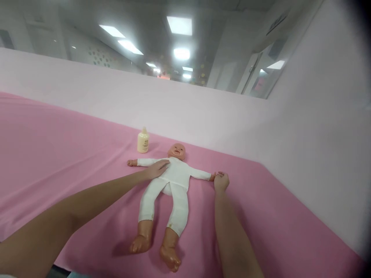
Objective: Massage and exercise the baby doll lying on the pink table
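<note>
My left hand lies flat, fingers spread, on the doll chest; my right hand pinches its wrist. Doll supine mid tabletop, bottle beyond.

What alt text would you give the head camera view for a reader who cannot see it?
A baby doll in a white suit lies face up, arms spread, on a pink sheet. The person's left hand rests flat on its chest and shoulder, while the right hand holds the doll's outstretched hand. A small cream bottle stands upright beyond the doll's head, near a pale wall.
</note>
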The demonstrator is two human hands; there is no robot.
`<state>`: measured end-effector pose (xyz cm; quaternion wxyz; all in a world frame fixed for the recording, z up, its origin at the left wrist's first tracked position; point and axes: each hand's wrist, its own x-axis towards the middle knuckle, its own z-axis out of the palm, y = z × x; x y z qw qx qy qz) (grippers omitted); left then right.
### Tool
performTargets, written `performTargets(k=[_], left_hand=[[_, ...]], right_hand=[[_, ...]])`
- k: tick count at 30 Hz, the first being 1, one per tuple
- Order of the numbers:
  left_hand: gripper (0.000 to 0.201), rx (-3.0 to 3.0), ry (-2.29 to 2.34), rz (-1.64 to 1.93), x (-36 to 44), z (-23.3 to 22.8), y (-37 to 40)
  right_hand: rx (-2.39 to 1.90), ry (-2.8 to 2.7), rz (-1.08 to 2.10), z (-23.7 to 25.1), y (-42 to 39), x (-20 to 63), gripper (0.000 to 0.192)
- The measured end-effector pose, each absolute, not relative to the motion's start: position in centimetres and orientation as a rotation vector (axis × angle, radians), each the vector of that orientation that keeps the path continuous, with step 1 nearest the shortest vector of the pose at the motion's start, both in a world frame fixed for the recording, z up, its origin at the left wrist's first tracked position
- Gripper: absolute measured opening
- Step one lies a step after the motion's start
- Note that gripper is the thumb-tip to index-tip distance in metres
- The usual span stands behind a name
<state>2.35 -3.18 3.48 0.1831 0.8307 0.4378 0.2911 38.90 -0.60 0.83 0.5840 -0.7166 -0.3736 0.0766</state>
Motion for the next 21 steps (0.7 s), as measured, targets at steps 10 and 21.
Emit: performTargets(k=[10,21], left_hand=[[0.036,2.103,1.445,0.856,-5.0,0.9,-5.9],[0.05,2.127,1.506,0.799,-5.2,0.4,-4.9]], right_hand=[[-1.838,-0.998,0.12,1.6,-1.6,39.1,0.008],[-1.617,-1.618,-0.313,5.7,-3.0,32.6,0.038]])
